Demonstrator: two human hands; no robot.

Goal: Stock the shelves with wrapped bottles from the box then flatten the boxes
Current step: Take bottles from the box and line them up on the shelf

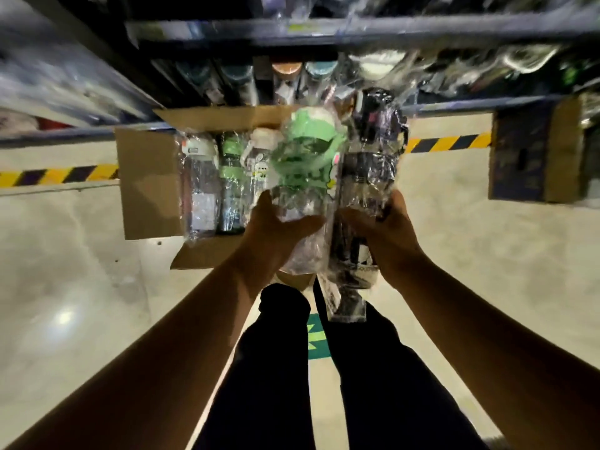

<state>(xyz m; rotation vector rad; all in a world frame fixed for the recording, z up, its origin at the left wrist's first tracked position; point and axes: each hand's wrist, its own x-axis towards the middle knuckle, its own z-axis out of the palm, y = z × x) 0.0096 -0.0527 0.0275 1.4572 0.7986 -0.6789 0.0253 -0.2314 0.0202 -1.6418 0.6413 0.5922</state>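
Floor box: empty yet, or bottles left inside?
Not empty. At least three wrapped bottles lie side by side in the open cardboard box.

The scene is dim and warm-toned. Left of the cardboard box [146, 180], a soft white glare spot sits on the glossy floor [69, 345]. Above the box, the shelf rails [357, 30] smear with motion blur. The green-lidded bottle [305, 151] and black bottle [370, 164] glint all over, their detail lost. Below the box, the trousers [269, 368] are near-black shadow. The hazard tape [55, 177] bows with wide-angle distortion.
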